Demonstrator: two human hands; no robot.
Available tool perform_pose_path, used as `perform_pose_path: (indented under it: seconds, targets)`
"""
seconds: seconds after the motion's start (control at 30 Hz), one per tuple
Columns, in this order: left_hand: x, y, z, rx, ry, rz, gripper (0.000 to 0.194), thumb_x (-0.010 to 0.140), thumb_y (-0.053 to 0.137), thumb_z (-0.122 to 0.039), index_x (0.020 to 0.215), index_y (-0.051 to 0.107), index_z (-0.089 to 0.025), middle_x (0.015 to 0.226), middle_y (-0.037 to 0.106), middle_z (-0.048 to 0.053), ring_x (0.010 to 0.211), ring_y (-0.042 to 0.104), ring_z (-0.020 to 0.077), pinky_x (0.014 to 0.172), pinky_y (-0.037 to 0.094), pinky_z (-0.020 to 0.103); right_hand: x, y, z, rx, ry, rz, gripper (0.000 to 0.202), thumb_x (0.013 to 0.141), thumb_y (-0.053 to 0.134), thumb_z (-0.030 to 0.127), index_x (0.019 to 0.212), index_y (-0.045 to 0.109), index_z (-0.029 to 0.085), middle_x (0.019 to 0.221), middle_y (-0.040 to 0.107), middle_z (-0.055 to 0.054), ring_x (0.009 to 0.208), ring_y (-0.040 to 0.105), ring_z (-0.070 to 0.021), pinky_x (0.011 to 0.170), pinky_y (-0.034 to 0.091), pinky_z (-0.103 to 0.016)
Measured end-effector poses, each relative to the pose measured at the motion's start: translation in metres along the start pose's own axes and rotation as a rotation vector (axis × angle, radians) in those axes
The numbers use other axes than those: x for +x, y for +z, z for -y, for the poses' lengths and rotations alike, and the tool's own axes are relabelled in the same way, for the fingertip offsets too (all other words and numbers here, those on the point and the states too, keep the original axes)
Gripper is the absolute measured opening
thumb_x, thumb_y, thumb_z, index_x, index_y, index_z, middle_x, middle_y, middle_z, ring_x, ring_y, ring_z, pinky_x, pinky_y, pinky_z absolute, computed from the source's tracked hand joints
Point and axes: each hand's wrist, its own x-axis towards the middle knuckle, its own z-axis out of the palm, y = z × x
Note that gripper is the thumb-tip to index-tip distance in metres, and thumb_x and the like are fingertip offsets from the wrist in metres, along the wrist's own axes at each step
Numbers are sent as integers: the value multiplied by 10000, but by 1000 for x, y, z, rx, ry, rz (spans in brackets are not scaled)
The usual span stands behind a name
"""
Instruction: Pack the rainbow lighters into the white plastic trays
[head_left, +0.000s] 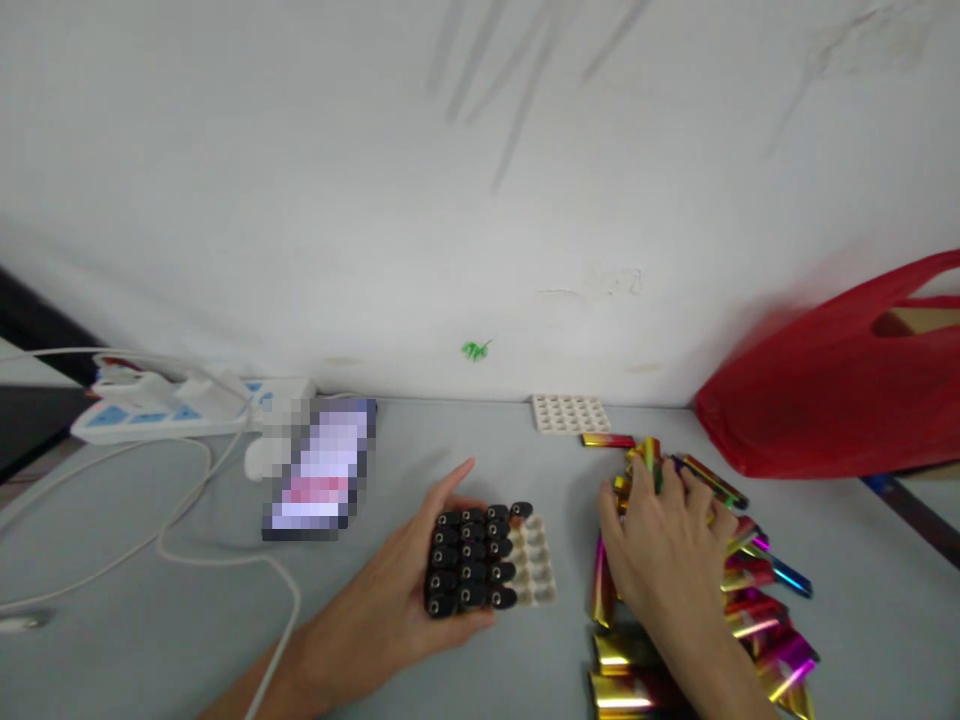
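Observation:
Near the middle of the grey table, my left hand [409,575] is wrapped round the left side of a white tray [541,570]. Rows of black pieces [471,550] with small rings on top fill its left and middle part, while the right columns show bare pockets. My right hand [667,535] reaches over a pile of shiny tubes [757,610] in gold, red and purple, its fingers bent down among them. Whether those fingertips grip a tube is hidden.
A second white tray [571,413] lies by the wall. A red bag [840,400] stands at the right. To the left are a phone [322,470], a power strip [120,425] and white cables [281,580] looping near my left forearm.

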Motion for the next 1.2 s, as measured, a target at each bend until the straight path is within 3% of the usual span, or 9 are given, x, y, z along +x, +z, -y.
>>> perform_pose_path:
  seconds: [0.1, 0.23, 0.63, 0.73, 0.87, 0.97, 1.07, 1.13, 1.2]
  targets:
    - [0, 0, -1, 16, 3, -8, 1178, 852, 906, -221, 1741, 159, -422, 1519, 616, 75, 1309, 701, 318, 1244, 483, 540, 1, -4, 0, -2, -1, -2, 498, 1094, 514, 356, 1412, 720, 32, 1321, 717, -303, 1223, 612, -493, 1064, 415, -618]
    - [2, 0, -1, 0, 19, -10, 1191, 840, 900, -197, 1739, 148, -412, 1513, 631, 83, 1293, 711, 317, 1215, 511, 534, 3, -3, 1, 2, 6, -5, 412, 1083, 543, 285, 1343, 771, 60, 1265, 702, -291, 1144, 623, -469, 969, 431, -556]
    - [5, 2, 6, -56, 36, -8, 1222, 789, 902, -146, 1731, 168, -409, 1517, 637, 86, 1272, 730, 317, 1159, 568, 479, 10, 33, -22, 305, 28, -120, 423, 1073, 437, 190, 973, 847, 168, 1130, 744, -215, 1083, 657, -366, 966, 335, -524]
    - [4, 0, 1, -45, 31, -21, 1173, 818, 892, -183, 1733, 188, -389, 1495, 644, 89, 1294, 715, 320, 1209, 525, 504, 17, 26, -22, 370, 49, -190, 431, 1065, 427, 223, 1019, 853, 179, 1093, 763, -182, 1060, 674, -344, 976, 362, -505]
    - [2, -1, -1, -47, 43, -6, 1163, 830, 880, -192, 1735, 178, -390, 1492, 639, 88, 1319, 693, 324, 1246, 488, 535, 21, 0, -14, 696, 57, -324, 372, 1057, 531, 359, 1127, 855, 191, 1069, 763, -148, 968, 691, -320, 917, 450, -465]
    - [1, 0, 2, -31, 38, -2, 1166, 846, 889, -210, 1738, 163, -396, 1520, 617, 95, 1348, 675, 332, 1275, 455, 557, 16, -15, -7, 1063, 29, -210, 306, 1056, 640, 426, 1177, 845, 234, 1067, 773, -95, 906, 686, -269, 854, 493, -412]
    - [1, 1, 3, -20, 19, -14, 1178, 843, 894, -217, 1744, 156, -396, 1542, 596, 104, 1375, 660, 342, 1292, 430, 569, 11, -17, -1, 1381, 47, -48, 287, 1037, 719, 468, 1189, 841, 257, 1149, 796, -88, 1007, 698, -275, 883, 509, -405]
    - [1, 2, 3, -16, 21, -18, 1178, 836, 891, -212, 1746, 165, -396, 1540, 598, 102, 1377, 661, 345, 1295, 425, 570, 10, -17, 3, 1509, 95, 22, 289, 1000, 779, 487, 1156, 841, 252, 1221, 796, -98, 1050, 702, -278, 893, 517, -398]
    - [1, 2, 3, -22, 29, -20, 1181, 830, 888, -207, 1749, 172, -401, 1530, 609, 95, 1361, 673, 344, 1285, 439, 562, 10, -16, 6, 1580, 144, 50, 286, 966, 824, 503, 1074, 825, 238, 1110, 794, -84, 961, 692, -251, 834, 516, -367]
